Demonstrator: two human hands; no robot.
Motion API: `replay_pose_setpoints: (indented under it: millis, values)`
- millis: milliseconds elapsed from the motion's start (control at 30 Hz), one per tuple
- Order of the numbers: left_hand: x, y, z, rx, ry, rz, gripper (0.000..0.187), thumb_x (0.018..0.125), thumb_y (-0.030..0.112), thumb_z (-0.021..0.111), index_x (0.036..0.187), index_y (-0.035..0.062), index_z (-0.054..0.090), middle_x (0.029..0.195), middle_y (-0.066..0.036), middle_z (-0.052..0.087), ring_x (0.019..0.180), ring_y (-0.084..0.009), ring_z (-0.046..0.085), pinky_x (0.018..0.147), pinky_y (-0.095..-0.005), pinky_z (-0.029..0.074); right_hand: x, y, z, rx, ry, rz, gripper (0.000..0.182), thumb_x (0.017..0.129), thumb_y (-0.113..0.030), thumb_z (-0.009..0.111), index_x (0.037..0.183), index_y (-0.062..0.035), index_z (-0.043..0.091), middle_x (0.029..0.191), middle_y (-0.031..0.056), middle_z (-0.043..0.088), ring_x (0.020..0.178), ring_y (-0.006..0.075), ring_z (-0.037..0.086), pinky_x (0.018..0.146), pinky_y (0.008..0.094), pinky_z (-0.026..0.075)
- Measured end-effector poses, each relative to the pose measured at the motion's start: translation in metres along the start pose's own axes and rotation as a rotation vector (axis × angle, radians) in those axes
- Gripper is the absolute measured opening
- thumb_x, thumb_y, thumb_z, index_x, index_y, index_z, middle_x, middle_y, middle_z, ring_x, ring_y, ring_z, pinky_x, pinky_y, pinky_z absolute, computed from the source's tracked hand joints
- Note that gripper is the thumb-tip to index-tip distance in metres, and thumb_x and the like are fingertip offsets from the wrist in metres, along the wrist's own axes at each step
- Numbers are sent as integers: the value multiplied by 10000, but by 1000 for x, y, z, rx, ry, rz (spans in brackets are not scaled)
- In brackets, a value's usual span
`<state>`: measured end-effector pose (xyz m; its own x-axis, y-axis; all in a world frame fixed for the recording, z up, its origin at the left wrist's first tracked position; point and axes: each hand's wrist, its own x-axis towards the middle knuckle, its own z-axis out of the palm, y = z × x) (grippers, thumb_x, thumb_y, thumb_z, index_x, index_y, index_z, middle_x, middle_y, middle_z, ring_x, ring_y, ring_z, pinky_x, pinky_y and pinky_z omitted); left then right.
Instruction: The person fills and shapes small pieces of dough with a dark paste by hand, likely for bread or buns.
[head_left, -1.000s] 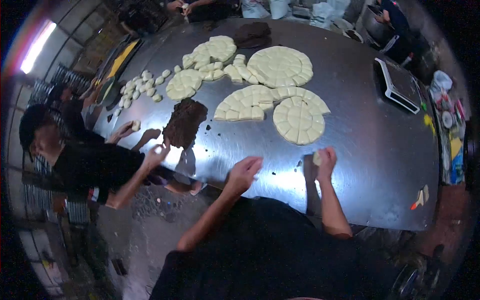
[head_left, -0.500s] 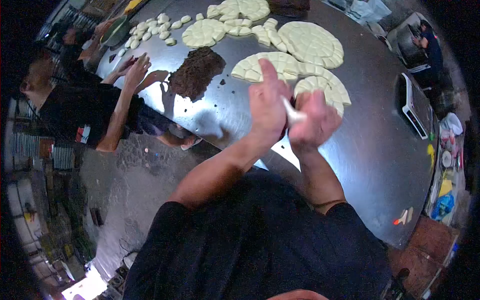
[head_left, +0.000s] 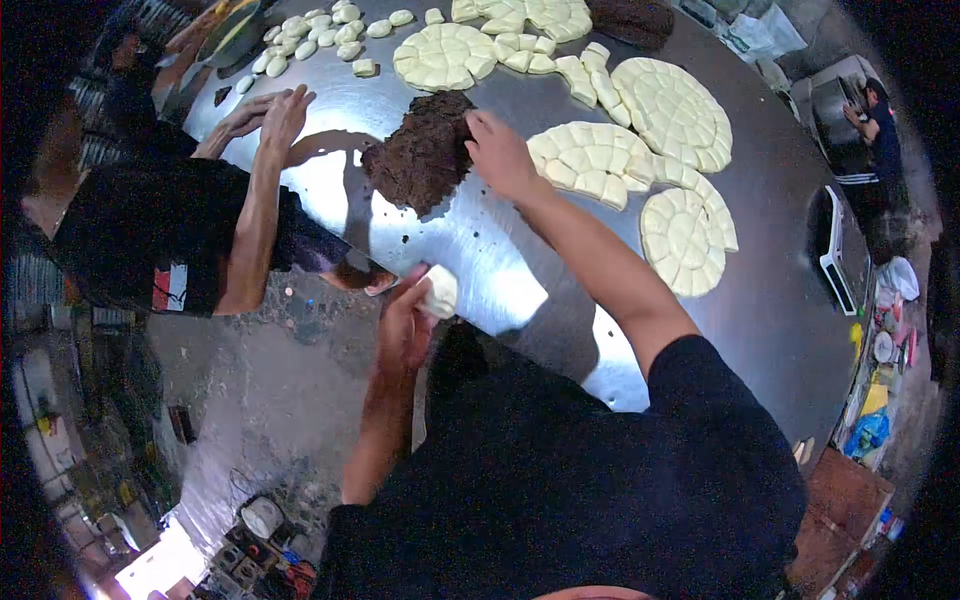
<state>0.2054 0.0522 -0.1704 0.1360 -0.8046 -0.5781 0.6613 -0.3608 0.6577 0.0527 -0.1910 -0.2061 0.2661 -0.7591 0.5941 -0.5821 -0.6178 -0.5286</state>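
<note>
My left hand (head_left: 402,325) is closed around a flattened piece of white dough (head_left: 441,292), held just off the near edge of the metal table (head_left: 780,310). Farther out, my right hand (head_left: 503,160) reaches to the right side of a crumbly dark brown mound of filling (head_left: 415,160). Its bent fingertips press into the mound, and what lies between them is partly hidden. To the right of that hand is a scored dough slab (head_left: 590,160); another scored round (head_left: 685,240) lies nearer me.
More scored dough (head_left: 672,110) spreads over the far side. Small dough balls (head_left: 295,40) lie at far left, near a bowl (head_left: 232,35). A co-worker's hands (head_left: 280,115) are over the table at left. A scale-like device (head_left: 845,245) stands at right; another person (head_left: 875,130) is beyond.
My hands were together around the dough; now they are apart. The left has moved left and nearer with the dough, the right out to the brown filling. The view has shifted slightly.
</note>
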Motion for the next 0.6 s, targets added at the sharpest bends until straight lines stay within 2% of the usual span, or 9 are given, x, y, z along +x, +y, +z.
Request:
replay_pose_setpoints:
  millis: [33, 100, 267, 333, 400, 433, 500, 533, 600]
  values:
    - [-3, -5, -14, 184, -95, 162, 335, 876, 73, 576, 1201, -4, 540, 1086, -113, 605, 964, -215, 598, 865, -348, 483, 6, 16, 24, -121, -93, -46, 308, 799, -127, 633, 1081, -9, 591, 1058, 141, 600, 998, 294, 578, 836, 400, 485]
    - [-19, 15, -12, 1182, -118, 496, 330, 889, 163, 565, 1146, -42, 574, 1082, -99, 620, 980, -195, 594, 873, -328, 468, 6, 22, 45, -242, -116, -180, 263, 798, -128, 618, 1034, -12, 607, 1029, 123, 586, 1001, 308, 555, 826, 417, 478]
    - [-9, 12, -14, 694, -53, 433, 314, 904, 182, 531, 1107, -49, 597, 1003, -85, 643, 922, -187, 609, 838, -307, 468, -8, 25, 49, -266, -178, -53, 123, 784, -112, 615, 850, -12, 640, 906, 126, 570, 914, 329, 563, 752, 430, 482]
    - [4, 16, -11, 655, -35, 415, 299, 909, 170, 525, 1098, -49, 601, 979, -82, 647, 905, -184, 612, 830, -300, 466, -16, 25, 39, -354, -418, -25, 149, 766, -111, 629, 839, 12, 668, 888, 142, 609, 823, 334, 596, 714, 435, 494]
    - [26, 21, -9, 62, -62, -13, 290, 907, 150, 534, 1111, -49, 589, 944, -74, 647, 863, -173, 618, 785, -283, 476, -20, 19, 23, -199, -352, 77, 166, 753, -96, 625, 851, 28, 674, 886, 147, 628, 780, 333, 609, 712, 420, 504]
    - [31, 21, 5, 100, -165, 152, 312, 891, 151, 573, 1118, -63, 581, 938, -73, 645, 827, -154, 618, 720, -269, 480, -25, 14, 15, -40, -299, 187, 186, 740, -81, 621, 864, 44, 680, 884, 151, 647, 737, 333, 622, 709, 406, 515]
    - [39, 25, 29, 109, -101, 178, 348, 902, 186, 579, 1136, -72, 576, 943, -78, 648, 822, -139, 614, 690, -253, 478, -22, -14, -22, 179, -215, 327, 201, 728, -107, 629, 875, 14, 695, 874, 151, 656, 781, 309, 634, 744, 393, 514]
    - [35, 34, 45, 531, -23, 248, 403, 927, 262, 560, 1166, -63, 568, 994, -88, 645, 850, -138, 612, 712, -256, 481, -23, -26, -41, 391, -121, 465, 218, 716, -132, 636, 885, -16, 711, 864, 150, 666, 825, 286, 646, 779, 380, 514]
    - [41, 35, 82, 277, -43, 181, 422, 952, 302, 533, 1199, -39, 553, 1040, -94, 636, 874, -146, 616, 735, -281, 498, -37, -47, -71, 516, -51, 385, 252, 691, -78, 599, 909, -28, 717, 950, 154, 657, 906, 307, 618, 850, 387, 485]
